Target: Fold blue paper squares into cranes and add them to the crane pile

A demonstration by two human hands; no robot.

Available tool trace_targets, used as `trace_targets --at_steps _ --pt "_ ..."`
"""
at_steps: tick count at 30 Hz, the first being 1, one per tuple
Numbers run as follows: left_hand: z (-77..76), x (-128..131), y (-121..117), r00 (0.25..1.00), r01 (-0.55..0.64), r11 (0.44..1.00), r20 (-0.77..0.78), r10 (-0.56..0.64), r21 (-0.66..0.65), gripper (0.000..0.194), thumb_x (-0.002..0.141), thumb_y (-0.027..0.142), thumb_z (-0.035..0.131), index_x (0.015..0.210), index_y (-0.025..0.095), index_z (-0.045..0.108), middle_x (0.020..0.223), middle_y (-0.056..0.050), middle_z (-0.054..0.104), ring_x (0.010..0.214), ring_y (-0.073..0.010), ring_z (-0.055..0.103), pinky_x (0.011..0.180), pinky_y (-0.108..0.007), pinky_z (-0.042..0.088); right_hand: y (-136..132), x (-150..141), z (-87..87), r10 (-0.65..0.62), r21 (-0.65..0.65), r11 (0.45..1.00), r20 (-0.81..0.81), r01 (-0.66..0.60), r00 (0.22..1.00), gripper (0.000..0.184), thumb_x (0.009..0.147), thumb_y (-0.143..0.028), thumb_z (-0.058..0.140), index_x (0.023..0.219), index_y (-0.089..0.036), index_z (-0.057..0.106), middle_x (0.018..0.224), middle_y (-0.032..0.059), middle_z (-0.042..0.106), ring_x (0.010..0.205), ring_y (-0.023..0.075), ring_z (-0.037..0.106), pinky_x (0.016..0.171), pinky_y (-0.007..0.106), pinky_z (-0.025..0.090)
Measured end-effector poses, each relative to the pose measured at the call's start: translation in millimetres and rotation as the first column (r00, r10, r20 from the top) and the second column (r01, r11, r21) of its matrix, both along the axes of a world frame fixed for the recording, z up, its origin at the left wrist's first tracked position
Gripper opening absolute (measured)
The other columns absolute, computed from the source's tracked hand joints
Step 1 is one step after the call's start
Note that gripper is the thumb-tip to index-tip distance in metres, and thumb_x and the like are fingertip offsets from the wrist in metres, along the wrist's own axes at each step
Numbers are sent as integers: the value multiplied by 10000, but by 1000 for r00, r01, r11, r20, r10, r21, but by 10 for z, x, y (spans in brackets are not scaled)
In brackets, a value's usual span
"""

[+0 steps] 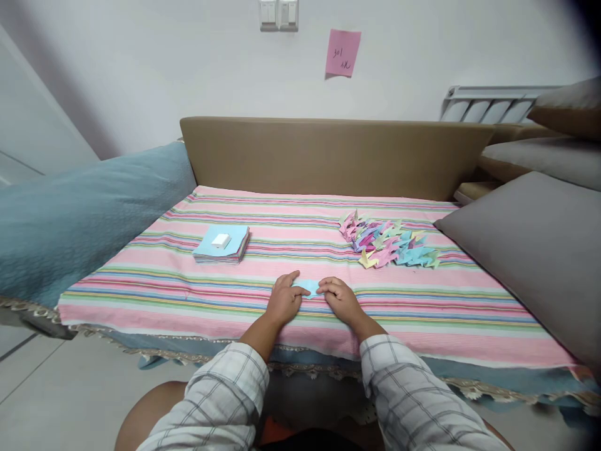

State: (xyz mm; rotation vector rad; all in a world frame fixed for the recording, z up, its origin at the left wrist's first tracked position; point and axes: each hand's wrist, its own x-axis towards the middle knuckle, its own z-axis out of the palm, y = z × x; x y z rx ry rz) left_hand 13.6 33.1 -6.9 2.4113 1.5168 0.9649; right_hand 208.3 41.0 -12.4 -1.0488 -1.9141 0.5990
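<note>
A small light-blue piece of paper (309,288) lies on the striped pink cloth (413,307) near the front edge. My left hand (283,299) pinches its left end, forefinger stretched along the top. My right hand (339,297) presses on its right end with curled fingers. Most of the paper is hidden under my fingers. A stack of coloured paper squares (221,245), blue on top with a small white block (220,240) on it, sits to the left rear. A heap of folded paper figures (389,245) in pink, blue, yellow and green lies to the right rear.
A brown headboard (328,153) runs along the back. A teal blanket (79,219) is bunched at the left, grey cushions (535,250) at the right. A pink note (343,52) hangs on the wall beside switches (278,14). Tiled floor (56,388) lies below left.
</note>
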Motion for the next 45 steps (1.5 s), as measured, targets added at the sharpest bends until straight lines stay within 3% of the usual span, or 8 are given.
trace_targets --at_steps 5,10,15,23,45 --pt "11 -2 -21 1000 -8 1000 12 8 2 334 682 48 514 802 269 734 1243 -40 540 1112 -249 469 960 -451 399 -17 -21 -38 -59 71 996 166 48 984 323 699 -76 452 779 -246 715 964 32 639 934 194 550 860 365 422" --pt "18 12 -62 999 -33 998 36 31 62 286 664 49 518 738 236 722 1203 -49 560 1102 -254 473 944 -445 415 -25 -46 -57 -102 107 991 225 79 969 300 701 -80 474 770 -243 716 963 35 641 931 203 540 851 367 416" --pt "21 39 -94 998 -60 989 31 56 135 222 671 67 531 661 214 697 1159 -64 577 1070 -264 484 919 -465 425 -32 -52 -75 -121 125 988 229 94 966 306 702 -73 463 763 -238 713 963 37 645 919 202 536 844 364 418" --pt "17 23 -118 999 -38 988 -5 40 150 224 653 67 530 728 212 684 1150 -61 582 1048 -250 491 924 -435 420 -41 -61 -64 -127 146 985 225 96 966 284 685 -84 476 755 -232 707 949 37 649 906 202 541 839 362 426" --pt "-3 47 -128 996 -89 974 -8 93 206 161 646 78 541 660 196 649 1089 -73 615 986 -241 514 873 -402 437 -79 -80 -67 -172 238 963 166 130 971 269 694 -80 473 722 -209 708 921 59 659 889 204 549 822 351 445"
